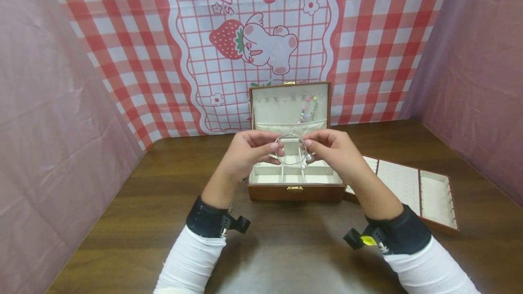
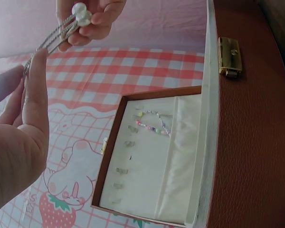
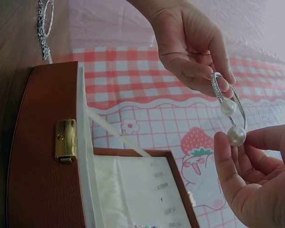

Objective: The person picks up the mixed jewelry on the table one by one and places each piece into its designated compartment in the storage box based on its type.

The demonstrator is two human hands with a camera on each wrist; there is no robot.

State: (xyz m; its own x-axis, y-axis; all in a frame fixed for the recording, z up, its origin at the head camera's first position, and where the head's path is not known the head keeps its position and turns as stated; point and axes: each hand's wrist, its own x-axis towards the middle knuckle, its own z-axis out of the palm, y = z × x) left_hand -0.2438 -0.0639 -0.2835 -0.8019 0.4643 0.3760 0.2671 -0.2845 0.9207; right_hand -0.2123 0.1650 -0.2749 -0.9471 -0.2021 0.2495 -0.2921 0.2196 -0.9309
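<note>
Both hands hold up one silver bangle (image 1: pixel 291 165) in front of the open jewellery box (image 1: pixel 296 193). Fingers and thumb of the left hand (image 1: pixel 251 149) pinch its left side, while the right hand (image 1: pixel 334 151) pinches the opposite side. Two large white pearls (image 3: pixel 236 136) sit on the bangle at the right hand's fingertips, and its sparkly strands show in the right wrist view. The brown box has a cream lining, a divided base and a gold clasp (image 3: pixel 65 140). A colourful beaded bracelet (image 1: pixel 303 113) hangs inside the raised lid.
A removable cream tray (image 1: pixel 398 185) with compartments lies on the wooden table (image 1: pixel 163 221), right of the box and partly behind the right forearm. Silver chain jewellery (image 3: pixel 43 35) lies beside the box. A red checked strawberry cloth (image 1: pixel 367 49) hangs behind, with pink curtains at both sides.
</note>
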